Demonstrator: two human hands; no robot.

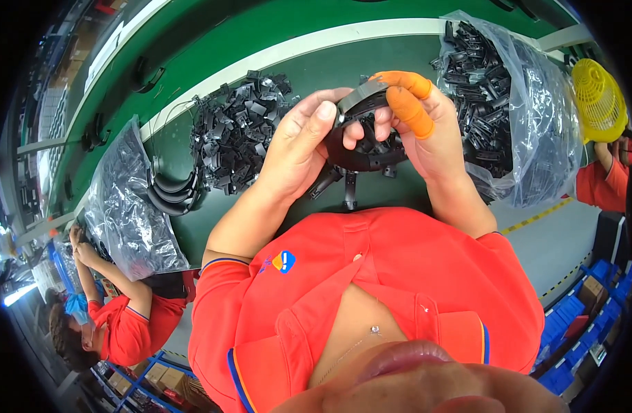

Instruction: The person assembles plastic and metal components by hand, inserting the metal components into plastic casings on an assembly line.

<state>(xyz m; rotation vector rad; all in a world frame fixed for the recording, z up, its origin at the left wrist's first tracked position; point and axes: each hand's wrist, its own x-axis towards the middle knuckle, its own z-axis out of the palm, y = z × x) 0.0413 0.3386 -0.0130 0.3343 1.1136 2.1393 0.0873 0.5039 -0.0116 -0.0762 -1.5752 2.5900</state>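
Note:
Above the green table (pixel 316 58) I hold a black curved band (pixel 363 100), which looks like a headphone headband, between both hands. My left hand (pixel 295 141) pinches its left end with the thumb on top. My right hand (pixel 433 131) grips the other end; orange finger cots cover two of its fingers. Below my hands lies another black curved piece (pixel 354 160), partly hidden by them, with small black parts (pixel 350 189) around it. Left of my left hand spreads a heap of small black plastic pieces (pixel 237 131).
At the right, a clear plastic bag (pixel 546 131) spills black parts (pixel 478 96). Curved black bands (pixel 171 196) are stacked by another bag (pixel 133 220) at the left. Co-workers in red sit at left (pixel 140 316) and right (pixel 602 182). A yellow slatted thing (pixel 597 96) stands far right.

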